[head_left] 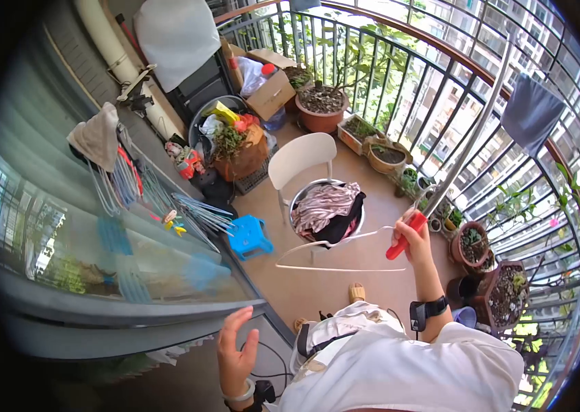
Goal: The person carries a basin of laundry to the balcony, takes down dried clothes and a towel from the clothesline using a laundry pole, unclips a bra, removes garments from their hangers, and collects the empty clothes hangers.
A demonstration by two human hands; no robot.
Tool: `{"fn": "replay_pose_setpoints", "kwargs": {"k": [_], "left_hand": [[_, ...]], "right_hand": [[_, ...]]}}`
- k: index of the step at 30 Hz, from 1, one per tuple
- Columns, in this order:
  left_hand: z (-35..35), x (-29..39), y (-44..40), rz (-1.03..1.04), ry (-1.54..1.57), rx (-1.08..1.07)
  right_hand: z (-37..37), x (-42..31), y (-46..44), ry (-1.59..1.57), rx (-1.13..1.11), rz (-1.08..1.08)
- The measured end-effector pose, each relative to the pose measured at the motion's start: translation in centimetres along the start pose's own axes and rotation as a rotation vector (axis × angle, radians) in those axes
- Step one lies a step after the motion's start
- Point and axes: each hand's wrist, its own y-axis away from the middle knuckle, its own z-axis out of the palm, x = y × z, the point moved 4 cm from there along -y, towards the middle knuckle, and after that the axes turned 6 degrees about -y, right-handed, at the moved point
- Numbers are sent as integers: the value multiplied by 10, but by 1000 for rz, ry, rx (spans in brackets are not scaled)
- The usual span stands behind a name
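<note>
My right hand [411,237] is wrapped round the red handle [407,235] of a long metal clothes pole [472,144], which slants up to the upper right. A white wire clothes hanger [341,269] hangs at the same hand, its hook end by my fingers; exactly how it is held is hard to see. My left hand [236,351] is raised at the lower left near the glass door, fingers apart and holding nothing. Ahead of me, a metal basin [293,206] with crumpled pink and black clothes [328,209] rests on a white chair [302,159].
A blue stool [249,237] stands left of the chair, below a bunch of hangers [122,178]. Potted plants [321,110] line the balcony railing [372,48]. A grey cloth [532,113] hangs at the right. Cardboard boxes [269,96] and a filled tub stand at the back.
</note>
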Motion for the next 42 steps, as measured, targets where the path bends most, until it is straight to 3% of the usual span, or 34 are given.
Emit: {"fn": "replay_pose_setpoints", "kwargs": {"k": [2,3,5,8,10,12,14,16,18,22,28,32,42], "left_hand": [[30,46,-41,203,-184,48],[50,61,-62,208,-197,34],[100,94,-91,472,-599,-83],[165,89,-113,537,-563,-211],[184,84,-114,513,-561,-276],[200,77,-116,353,-460,-414],[209,74,-119,357,-431,-359],[210,65,-125,285,-389,-323],[207,54,-134,303,-386,-305],[197,-1,-161,248,-543,-345],[198,-132,-219,18,-500,-104],[236,-195,-253,128,-359,-153],[351,-296,-249,245,-590,-277]], "right_hand": [[-11,7,-3,20,-43,75],[-15,9,-4,23,-71,99],[-24,11,-6,71,-120,171],[-38,14,-9,50,-136,223],[-58,14,-18,53,-126,210],[-72,12,-28,66,-115,193],[-77,5,-37,127,-232,95],[-86,5,-44,150,-283,148],[-81,-8,-54,180,-297,11],[-107,-13,-64,256,-146,4],[-139,-30,-51,370,154,-12],[-131,-53,-41,442,381,-91],[-115,-79,1,602,634,-93]]}}
